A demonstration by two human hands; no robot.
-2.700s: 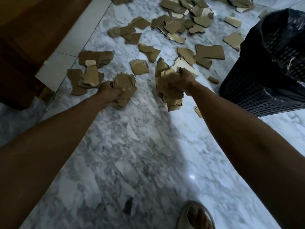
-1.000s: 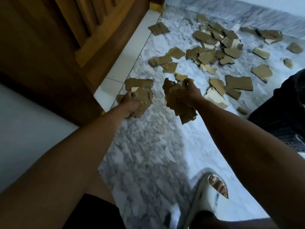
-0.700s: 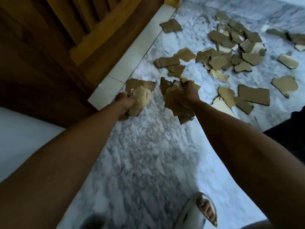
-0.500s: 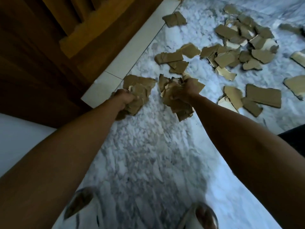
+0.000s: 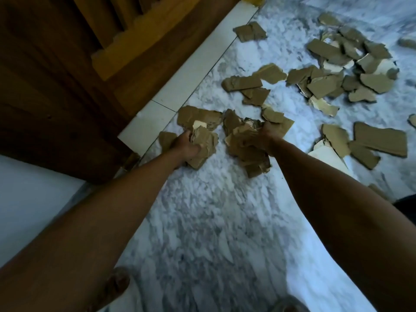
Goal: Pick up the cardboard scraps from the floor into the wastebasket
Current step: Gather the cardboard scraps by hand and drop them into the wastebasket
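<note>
- Head view, hidden or unclear: the frame is motion-blurred, so scrap edges and floor veining are soft. Both forearms are cut off by the lower frame edge. A dark shape (image 5: 405, 204) at the right edge is cut off; it cannot be identified. Two blurred foot shapes sit at the bottom edge, one lower left (image 5: 117, 282) and one lower centre-right (image 5: 286, 306).
- Left hand (image 5: 186, 146), centre of frame: grip clenched on a bundle of cardboard scraps (image 5: 203, 146). The fingers are mostly covered by the bundle. Whether the bundle touches the marble floor (image 5: 213, 221) cannot be told.
- Right hand (image 5: 262, 137), just right of the left hand: grip clenched on a larger wad of scraps (image 5: 249, 154), which hangs below and left of the fist. The fingertips are hidden inside the wad.
- A flat torn piece (image 5: 198, 115) lies on the floor just above the left hand, beside the white sill strip (image 5: 171, 95).
- Loose scraps (image 5: 333, 70) are scattered over the upper right of the frame; two larger pieces (image 5: 380, 139) lie at centre right.
- A wooden door (image 5: 78, 64) fills the upper left.
- Containers: no wastebasket can be identified in this view.
</note>
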